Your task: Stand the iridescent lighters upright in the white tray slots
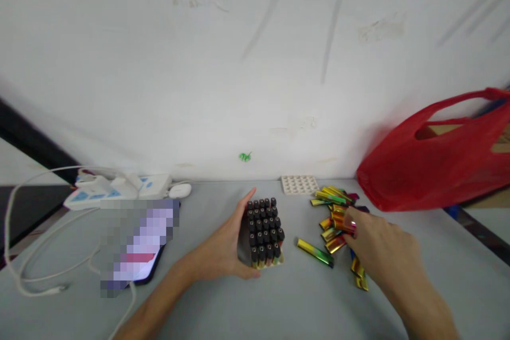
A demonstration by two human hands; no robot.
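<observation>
Left of the table's middle, my left hand [223, 249] curves round the left side of a pale rack of upright black-tipped tubes [265, 231], thumb at the near side and a finger at the far side. The tubes stand in close rows; the nearest row shows a gold-green lower part. To the right, my right hand [382, 244] reaches over a loose pile of shiny gold, green and red tubes [332, 196], fingertips closed on a red-gold tube [343, 223]. One yellow-green tube [314, 253] lies alone between the rack and the pile.
A white perforated tray [299, 184] lies against the wall. At the right stands a red plastic bag [442, 159]. On the left are a phone [151, 271], partly blurred out, a power strip [155, 186] with plugs, a white earbud case [180, 190] and a loose white cable [40, 293].
</observation>
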